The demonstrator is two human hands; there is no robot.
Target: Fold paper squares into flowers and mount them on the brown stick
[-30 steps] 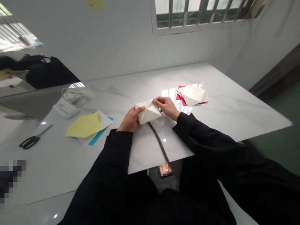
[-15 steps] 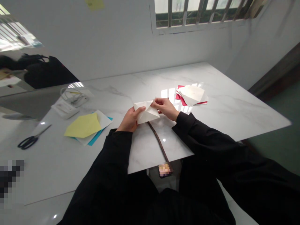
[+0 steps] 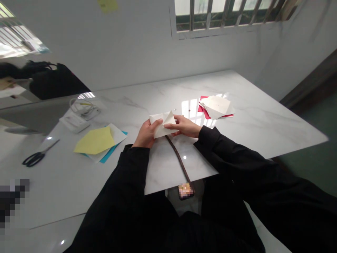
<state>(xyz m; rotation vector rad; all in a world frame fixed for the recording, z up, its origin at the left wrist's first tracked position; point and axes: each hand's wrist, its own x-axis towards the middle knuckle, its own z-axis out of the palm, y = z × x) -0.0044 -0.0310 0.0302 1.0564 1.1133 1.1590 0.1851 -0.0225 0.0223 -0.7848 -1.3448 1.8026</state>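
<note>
A small cream envelope (image 3: 161, 130), its flaps folded toward the middle, is held above the table between both hands. My left hand (image 3: 146, 133) grips its left side, thumb pressed on the front and fingers behind. My right hand (image 3: 185, 126) holds the right side, its thumb lying over the flaps near the centre and its fingers behind the paper. Below the envelope a dark brown stick-like strip (image 3: 179, 156) runs down to the table's front edge. Two tiny round bits lie behind the hands; they are too small to name.
Cream and red envelopes (image 3: 217, 106) are piled at the right. At the left lie yellow paper (image 3: 96, 140) over white and blue sheets, black-handled scissors (image 3: 35, 159), and a white cable with a white box (image 3: 75, 123). A barred window (image 3: 223, 15) is in the wall behind the marble-patterned table (image 3: 273, 130).
My right hand has moved down from the envelope's upper right corner. Its thumb now presses over the flaps near the middle. The left hand keeps its hold.
</note>
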